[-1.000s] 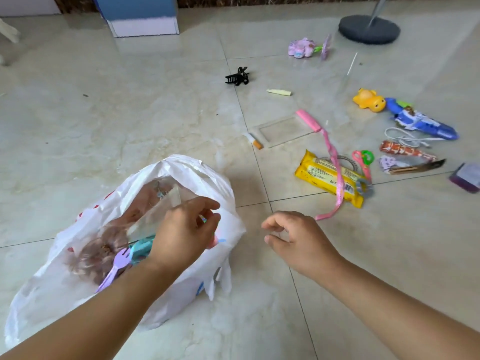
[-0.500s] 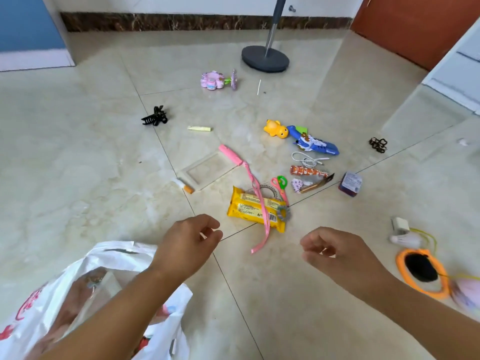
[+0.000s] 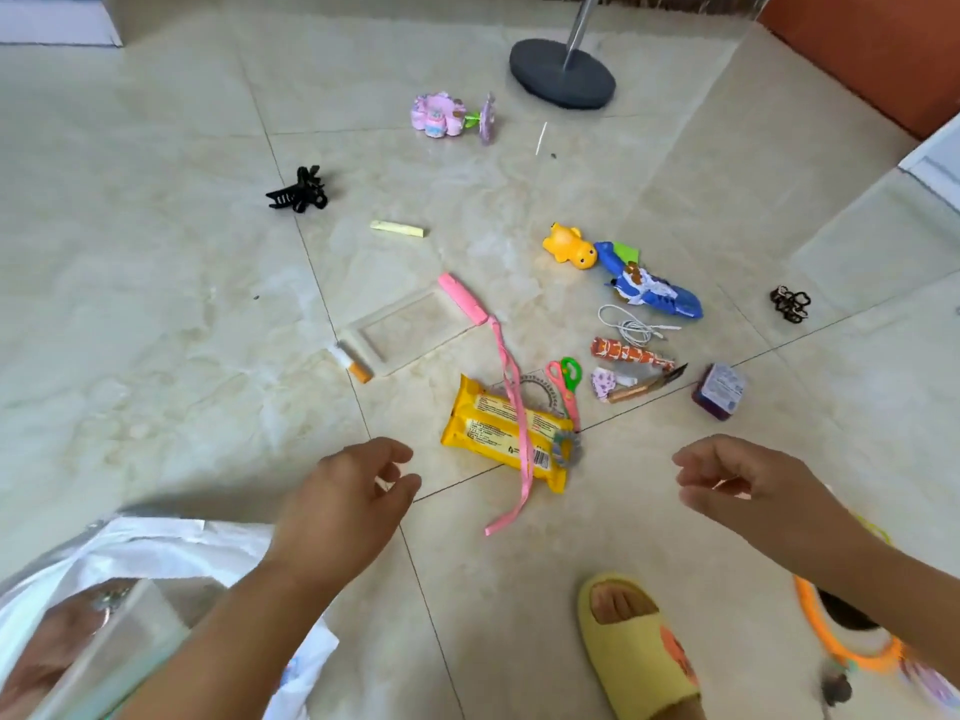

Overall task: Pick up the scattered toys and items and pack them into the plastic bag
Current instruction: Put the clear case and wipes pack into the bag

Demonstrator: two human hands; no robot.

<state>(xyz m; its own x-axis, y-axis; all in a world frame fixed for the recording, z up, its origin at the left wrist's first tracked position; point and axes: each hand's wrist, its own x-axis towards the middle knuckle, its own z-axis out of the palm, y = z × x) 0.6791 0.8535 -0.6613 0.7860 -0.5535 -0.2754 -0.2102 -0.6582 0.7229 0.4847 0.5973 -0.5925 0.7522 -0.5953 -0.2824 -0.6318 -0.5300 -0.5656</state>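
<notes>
**Both hands empty above the scattered toys**

The left hand (image 3: 343,504) hangs over the tiled floor (image 3: 156,314) with fingers loosely curled and nothing in them, just above the mouth of the white plastic bag (image 3: 156,553), which lies open at lower left with some items already inside. The right hand (image 3: 748,491) is held at the same height to the right, fingers likewise relaxed and holding nothing.

Between and just beyond the hands lies a yellow snack packet (image 3: 498,433), its long axis running from upper left to lower right. A pink ribbon (image 3: 511,407) crosses over it, trailing from a pink handle (image 3: 462,298) at upper left down to a loose end pointing toward the person. Beside the handle is a clear flat frame (image 3: 405,330), with a small white-and-orange stick (image 3: 353,362) at its near left corner.

To the right of the packet, pink-and-green scissors (image 3: 566,387) lie with their handles pointing away. Farther off sit a yellow duck (image 3: 569,246) touching a blue toy gun (image 3: 649,288), whose long axis slants down to the right, a white cable (image 3: 628,327), and a purple box (image 3: 719,389). A black hair claw (image 3: 298,192), a pale yellow chalk stick (image 3: 397,229) and a pink flower toy (image 3: 439,114) lie well apart, farther out.

A foot in a yellow slipper (image 3: 634,646) stands near the right arm.
</notes>
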